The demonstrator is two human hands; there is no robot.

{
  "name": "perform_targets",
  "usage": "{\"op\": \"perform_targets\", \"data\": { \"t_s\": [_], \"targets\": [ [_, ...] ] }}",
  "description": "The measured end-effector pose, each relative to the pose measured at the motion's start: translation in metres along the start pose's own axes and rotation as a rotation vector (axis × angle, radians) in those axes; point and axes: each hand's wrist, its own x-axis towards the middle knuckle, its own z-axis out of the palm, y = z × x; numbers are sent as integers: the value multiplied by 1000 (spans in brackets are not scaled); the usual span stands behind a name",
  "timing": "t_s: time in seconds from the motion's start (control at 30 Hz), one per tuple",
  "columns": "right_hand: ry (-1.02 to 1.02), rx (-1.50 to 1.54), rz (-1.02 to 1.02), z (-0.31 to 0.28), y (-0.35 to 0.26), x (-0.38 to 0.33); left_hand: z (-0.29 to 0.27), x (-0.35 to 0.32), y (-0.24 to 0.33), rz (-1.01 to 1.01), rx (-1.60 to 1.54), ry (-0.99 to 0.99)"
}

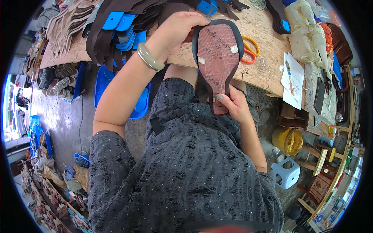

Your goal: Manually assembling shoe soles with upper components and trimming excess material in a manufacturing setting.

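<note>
A paddle-shaped piece (217, 58) with a reddish-brown, pen-marked face and a raised dark rim is held up in front of me, its narrow end toward my body. Small pale patches show on that face. My left hand (180, 31), with a pale bangle (150, 58) on the wrist, is closed at the far left edge of the piece; part of its fingers is hidden. At the narrow end my right hand (235, 103) grips the piece, thumb on top and fingers underneath. Just beyond its right edge, scissors (251, 49) with orange and yellow handles lie on the wooden table (266, 73).
Dark strips (151, 19) with blue tabs (123, 22) heap at the far left, beside beige strips (64, 27). White paper (293, 83) with a pen lies at the table's right edge. Below stand a blue tub (139, 110), a yellow bucket (288, 140) and a light-blue stool (286, 172).
</note>
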Motion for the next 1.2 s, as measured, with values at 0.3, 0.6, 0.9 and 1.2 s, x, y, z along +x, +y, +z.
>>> {"op": "perform_targets", "data": {
  "t_s": [0.3, 0.6, 0.9, 1.2],
  "targets": [
    [16, 503, 94, 10, -6, 4, 29, -23, -19, -106, -505, -134],
    [-99, 939, 99, 20, -11, 17, 33, -17, -30, -5, -265, -39],
    [-16, 980, 38, 37, -14, 21, 72, -50, -44, -53, -649, -9],
    [18, 759, -57, 39, -22, 19, 75, -61, -40, 67, 12, 117]
  ]
}}
